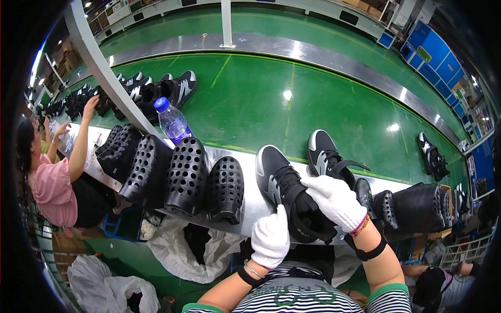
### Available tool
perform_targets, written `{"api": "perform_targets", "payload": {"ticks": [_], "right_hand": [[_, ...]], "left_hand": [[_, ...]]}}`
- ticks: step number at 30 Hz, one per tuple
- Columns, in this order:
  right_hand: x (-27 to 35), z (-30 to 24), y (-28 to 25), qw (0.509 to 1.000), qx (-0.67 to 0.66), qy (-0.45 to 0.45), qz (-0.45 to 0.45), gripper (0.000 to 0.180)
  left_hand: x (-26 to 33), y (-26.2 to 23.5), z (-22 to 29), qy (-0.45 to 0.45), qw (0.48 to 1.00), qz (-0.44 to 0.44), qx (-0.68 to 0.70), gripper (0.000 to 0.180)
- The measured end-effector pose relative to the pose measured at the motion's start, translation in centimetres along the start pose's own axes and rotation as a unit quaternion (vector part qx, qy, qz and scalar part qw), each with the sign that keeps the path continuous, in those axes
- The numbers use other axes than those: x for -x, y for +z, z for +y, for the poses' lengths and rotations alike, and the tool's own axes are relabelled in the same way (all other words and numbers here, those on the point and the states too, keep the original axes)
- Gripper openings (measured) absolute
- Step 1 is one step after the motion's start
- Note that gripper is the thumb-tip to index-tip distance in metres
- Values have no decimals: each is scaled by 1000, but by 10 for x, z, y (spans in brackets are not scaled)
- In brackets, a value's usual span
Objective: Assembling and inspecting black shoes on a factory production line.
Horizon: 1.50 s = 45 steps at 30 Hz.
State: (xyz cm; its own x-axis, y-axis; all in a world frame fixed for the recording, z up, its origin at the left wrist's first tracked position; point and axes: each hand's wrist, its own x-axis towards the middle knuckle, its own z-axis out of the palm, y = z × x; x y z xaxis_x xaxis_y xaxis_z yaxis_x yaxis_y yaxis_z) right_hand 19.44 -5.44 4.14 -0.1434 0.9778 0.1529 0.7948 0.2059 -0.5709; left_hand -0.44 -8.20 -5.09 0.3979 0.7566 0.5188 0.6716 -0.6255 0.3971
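The black shoe (284, 193) lies on the steel ledge (250, 208), toe pointing away, its heel collar gripped by the right hand (334, 201) and steadied by the left hand (270, 237).

Both hands wore white gloves: left hand (270, 238) fisted, thumb raised; right hand (336, 201) fingers curled downward, forearms bare.

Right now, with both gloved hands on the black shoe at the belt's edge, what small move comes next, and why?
Probably push the black shoe forward onto the green belt. The left hand and right hand hold it on the metal ledge, while the second shoe already lies further on.
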Motion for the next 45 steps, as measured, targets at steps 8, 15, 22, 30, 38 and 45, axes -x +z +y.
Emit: {"api": "perform_targets", "payload": {"ticks": [8,15,22,30,38,45], "right_hand": [[32,-21,-7,995,-39,87,-33,35],[85,-37,14,990,-108,84,14,39],[152,-4,-51,953,206,140,172,26],[166,84,-20,927,275,245,65,48],[151,56,-52,893,41,175,412,23],[148,-29,-51,969,49,-54,234,45]], "left_hand": [[12,-27,1,-124,974,-24,187,72],[-49,-28,-4,-122,985,-116,50,58],[-79,-13,-28,-128,981,-130,67,55],[-83,-47,38,13,996,88,10,44],[-62,-73,89,-201,798,-133,553,56],[-84,-43,104,-292,521,-190,779,66]]}}
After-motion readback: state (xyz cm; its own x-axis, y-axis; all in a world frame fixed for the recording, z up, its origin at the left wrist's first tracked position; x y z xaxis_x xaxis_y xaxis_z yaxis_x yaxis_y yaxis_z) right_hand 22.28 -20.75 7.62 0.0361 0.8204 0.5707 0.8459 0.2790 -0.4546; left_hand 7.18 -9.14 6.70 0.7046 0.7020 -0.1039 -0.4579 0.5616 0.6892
